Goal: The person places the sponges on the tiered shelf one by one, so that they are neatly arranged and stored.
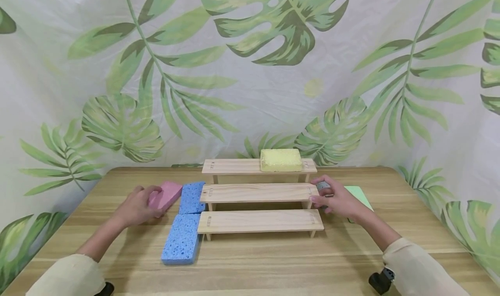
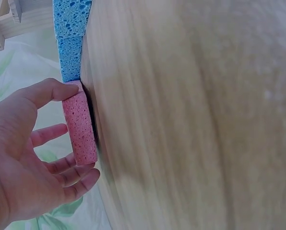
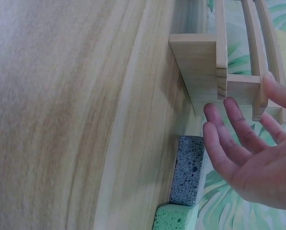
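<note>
On the left, my left hand point(image 1: 134, 207) grips a pink sponge point(image 1: 169, 194) by its edges. The left wrist view has the thumb on one end of the pink sponge point(image 2: 80, 127) and fingertips at the other. A three-tier wooden stand point(image 1: 258, 192) occupies the middle of the table. My right hand point(image 1: 339, 198) is at its right end, with thumb and index finger pinching the end of the middle tier. In the right wrist view, the other fingers of the right hand point(image 3: 258, 163) reach toward the stand, above a dark grey sponge point(image 3: 187, 170).
Two blue sponges point(image 1: 180, 239) lie end to end along the stand's left side. A yellow sponge point(image 1: 281, 160) rests on the top tier, toward its right end. Partly behind the right hand lies a green sponge point(image 1: 358, 197). A leaf-patterned cloth point(image 1: 250, 105) hangs behind the table.
</note>
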`<state>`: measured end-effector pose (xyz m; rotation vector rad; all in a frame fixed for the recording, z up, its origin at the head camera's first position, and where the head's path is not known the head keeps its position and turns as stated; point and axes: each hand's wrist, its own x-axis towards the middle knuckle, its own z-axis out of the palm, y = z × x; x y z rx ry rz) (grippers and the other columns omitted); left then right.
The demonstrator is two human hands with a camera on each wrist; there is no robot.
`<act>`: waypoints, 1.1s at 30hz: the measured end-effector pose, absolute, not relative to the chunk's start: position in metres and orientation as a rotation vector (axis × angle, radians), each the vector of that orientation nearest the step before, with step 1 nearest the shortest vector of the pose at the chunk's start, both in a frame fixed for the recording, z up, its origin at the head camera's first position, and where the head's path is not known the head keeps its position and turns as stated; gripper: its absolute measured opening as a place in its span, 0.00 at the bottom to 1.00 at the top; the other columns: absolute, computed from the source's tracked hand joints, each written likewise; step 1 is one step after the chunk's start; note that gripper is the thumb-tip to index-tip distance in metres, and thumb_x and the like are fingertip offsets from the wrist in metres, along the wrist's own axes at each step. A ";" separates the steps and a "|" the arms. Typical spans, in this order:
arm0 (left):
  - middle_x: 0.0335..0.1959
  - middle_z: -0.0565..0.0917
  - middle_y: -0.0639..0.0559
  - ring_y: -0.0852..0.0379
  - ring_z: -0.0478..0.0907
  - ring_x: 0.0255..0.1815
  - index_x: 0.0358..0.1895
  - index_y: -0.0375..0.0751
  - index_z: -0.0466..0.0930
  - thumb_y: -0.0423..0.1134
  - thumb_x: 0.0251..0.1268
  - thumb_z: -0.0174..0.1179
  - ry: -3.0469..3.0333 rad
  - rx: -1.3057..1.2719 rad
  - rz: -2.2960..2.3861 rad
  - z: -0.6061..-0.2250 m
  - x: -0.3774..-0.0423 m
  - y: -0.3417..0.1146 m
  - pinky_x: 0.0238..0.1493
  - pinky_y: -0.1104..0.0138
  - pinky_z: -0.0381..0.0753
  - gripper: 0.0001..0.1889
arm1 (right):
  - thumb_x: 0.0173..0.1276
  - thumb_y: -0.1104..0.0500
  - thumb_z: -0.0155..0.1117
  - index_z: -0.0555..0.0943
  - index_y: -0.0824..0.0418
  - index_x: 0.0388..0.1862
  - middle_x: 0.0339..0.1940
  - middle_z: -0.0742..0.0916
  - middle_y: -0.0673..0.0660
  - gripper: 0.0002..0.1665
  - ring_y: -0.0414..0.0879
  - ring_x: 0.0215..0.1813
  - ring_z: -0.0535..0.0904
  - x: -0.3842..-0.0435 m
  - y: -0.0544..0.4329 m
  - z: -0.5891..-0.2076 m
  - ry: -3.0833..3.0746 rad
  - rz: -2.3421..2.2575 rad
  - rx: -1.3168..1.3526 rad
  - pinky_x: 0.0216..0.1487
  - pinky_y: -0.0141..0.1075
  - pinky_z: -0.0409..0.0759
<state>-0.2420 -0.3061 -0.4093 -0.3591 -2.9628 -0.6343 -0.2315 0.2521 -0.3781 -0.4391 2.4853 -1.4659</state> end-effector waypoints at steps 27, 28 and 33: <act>0.49 0.79 0.24 0.37 0.76 0.43 0.58 0.27 0.81 0.37 0.45 0.80 -2.825 -0.397 -0.681 -0.387 -0.240 -0.311 0.40 0.54 0.72 0.34 | 0.77 0.58 0.66 0.64 0.67 0.72 0.43 0.88 0.63 0.33 0.59 0.48 0.87 -0.232 0.253 -0.378 2.469 -1.481 -0.443 0.42 0.51 0.84; 0.49 0.79 0.23 0.36 0.76 0.43 0.58 0.27 0.81 0.37 0.44 0.80 -2.813 -0.406 -0.679 -0.386 -0.240 -0.311 0.40 0.53 0.72 0.34 | 0.77 0.58 0.66 0.64 0.67 0.72 0.43 0.88 0.63 0.33 0.58 0.48 0.87 -0.232 0.253 -0.378 2.468 -1.482 -0.443 0.42 0.51 0.84; 0.50 0.79 0.23 0.34 0.76 0.44 0.57 0.28 0.82 0.38 0.42 0.80 -2.777 -0.399 -0.671 -0.382 -0.242 -0.308 0.39 0.53 0.71 0.34 | 0.77 0.58 0.66 0.64 0.66 0.72 0.44 0.88 0.64 0.33 0.58 0.49 0.87 -0.232 0.253 -0.378 2.465 -1.485 -0.442 0.43 0.52 0.84</act>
